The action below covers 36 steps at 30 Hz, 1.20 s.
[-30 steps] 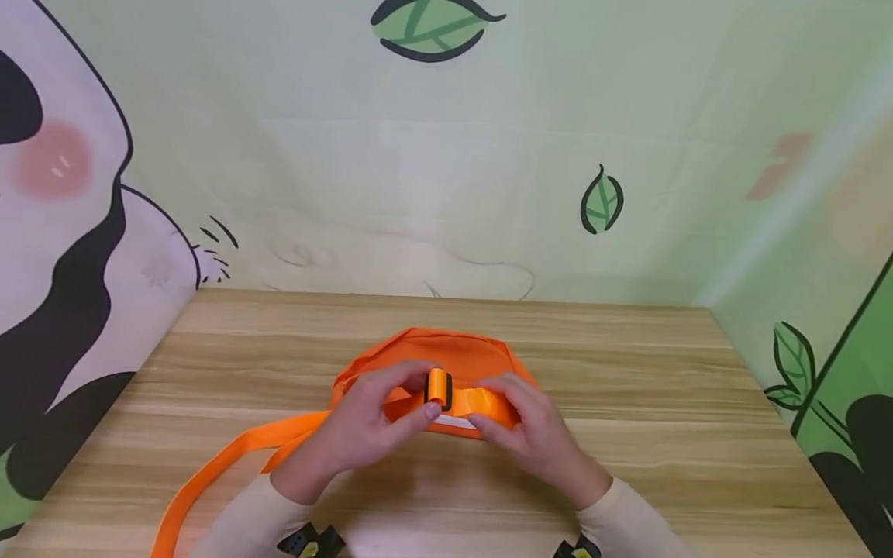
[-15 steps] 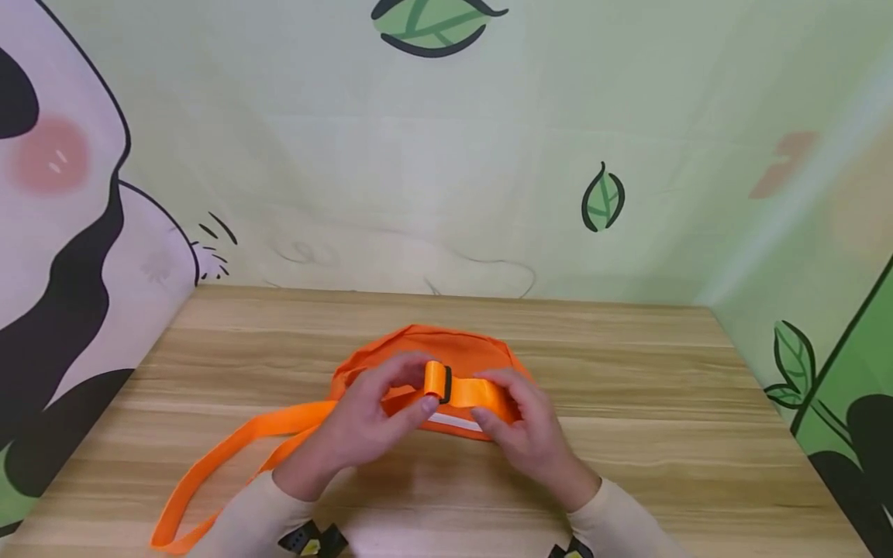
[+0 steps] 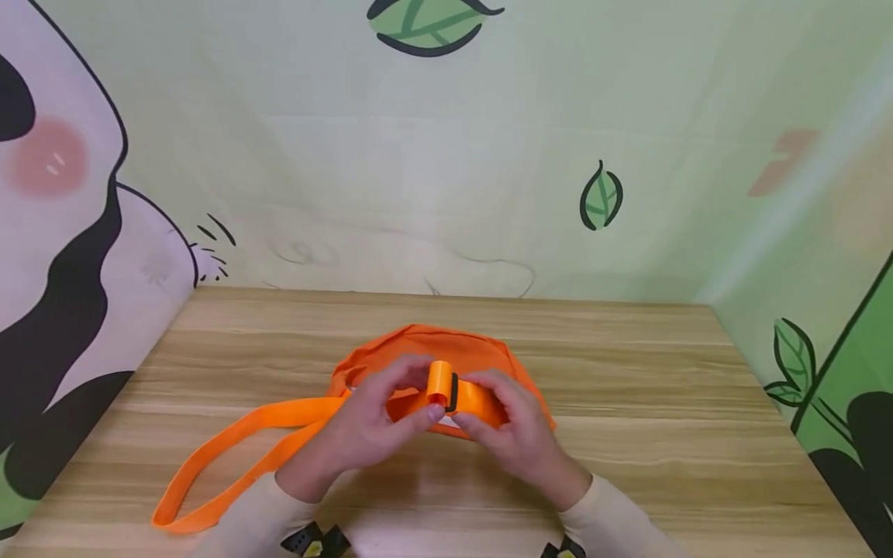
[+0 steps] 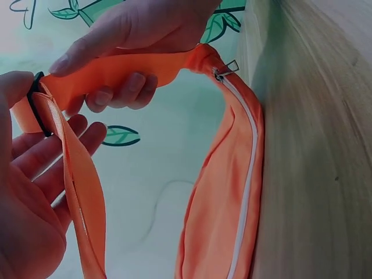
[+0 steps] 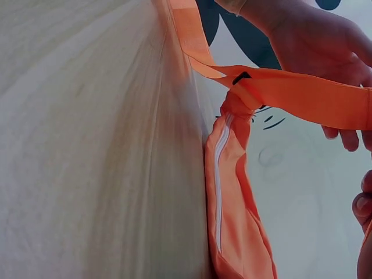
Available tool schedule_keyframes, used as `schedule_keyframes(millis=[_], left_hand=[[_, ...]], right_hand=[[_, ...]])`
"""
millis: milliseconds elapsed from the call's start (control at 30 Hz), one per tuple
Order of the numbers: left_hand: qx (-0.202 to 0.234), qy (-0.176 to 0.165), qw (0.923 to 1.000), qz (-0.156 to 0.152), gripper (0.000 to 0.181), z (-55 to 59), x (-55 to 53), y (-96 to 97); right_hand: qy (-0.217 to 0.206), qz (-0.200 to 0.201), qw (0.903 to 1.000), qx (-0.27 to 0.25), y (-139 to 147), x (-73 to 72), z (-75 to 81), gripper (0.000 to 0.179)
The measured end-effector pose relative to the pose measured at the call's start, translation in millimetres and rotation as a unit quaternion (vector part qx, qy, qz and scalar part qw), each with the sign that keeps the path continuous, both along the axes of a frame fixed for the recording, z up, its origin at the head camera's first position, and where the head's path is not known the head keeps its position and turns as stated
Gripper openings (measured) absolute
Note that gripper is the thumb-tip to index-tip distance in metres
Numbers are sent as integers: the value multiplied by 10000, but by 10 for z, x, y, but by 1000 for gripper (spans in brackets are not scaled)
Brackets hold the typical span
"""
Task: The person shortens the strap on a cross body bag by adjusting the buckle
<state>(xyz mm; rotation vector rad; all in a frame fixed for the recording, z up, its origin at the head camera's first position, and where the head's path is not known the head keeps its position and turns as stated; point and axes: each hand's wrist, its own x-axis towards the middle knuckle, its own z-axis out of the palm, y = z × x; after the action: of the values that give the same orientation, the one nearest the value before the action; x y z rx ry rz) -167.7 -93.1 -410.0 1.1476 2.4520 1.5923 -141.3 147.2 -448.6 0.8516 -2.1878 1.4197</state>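
An orange waist bag point(image 3: 453, 345) lies on the table, its white zipper point(image 4: 251, 157) edged by orange cloth in the left wrist view. In the head view both hands are raised over its front with the orange strap point(image 3: 279, 412) between them. My left hand point(image 3: 370, 426) pinches a small strap loop beside the black slider buckle point(image 3: 453, 393). Just right of the buckle, my right hand point(image 3: 519, 426) grips the strap between thumb and fingers, its fingertips right at the buckle. The right wrist view shows the strap running to the bag's end, where another black fitting point(image 5: 241, 77) sits.
A long loop of the strap rests on the wooden table point(image 3: 663, 434) left of the left forearm. Behind the table stands a printed backdrop point(image 3: 349, 155) with leaves and a panda. Each wrist wears a black camera mount point(image 3: 314, 540).
My right hand has moved left, closer to the left hand and the buckle. The strap loop at the left has drawn up and inward, so its end shows fully in the head view.
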Motion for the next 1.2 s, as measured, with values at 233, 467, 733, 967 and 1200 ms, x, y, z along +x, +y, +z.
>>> schedule_keyframes(millis=[233, 467, 733, 967, 1200], left_hand=[[-276, -117, 9995, -20, 37, 14, -4, 19], [-304, -428, 9986, 2, 37, 22, -18, 20], [-246, -728, 9964, 363, 37, 60, -36, -69], [-164, -706, 9970, 277, 45, 21, -67, -80], [-166, -821, 9961, 279, 50, -22, -53, -24]], right_hand=[[526, -35, 9966, 629, -30, -9, 47, 48], [737, -77, 9907, 1138, -4, -8, 67, 48], [671, -688, 9801, 1739, 177, 29, 63, 54], [510, -514, 9860, 1501, 296, -1, 26, 42], [560, -425, 9908, 1156, 251, -31, 20, 50]])
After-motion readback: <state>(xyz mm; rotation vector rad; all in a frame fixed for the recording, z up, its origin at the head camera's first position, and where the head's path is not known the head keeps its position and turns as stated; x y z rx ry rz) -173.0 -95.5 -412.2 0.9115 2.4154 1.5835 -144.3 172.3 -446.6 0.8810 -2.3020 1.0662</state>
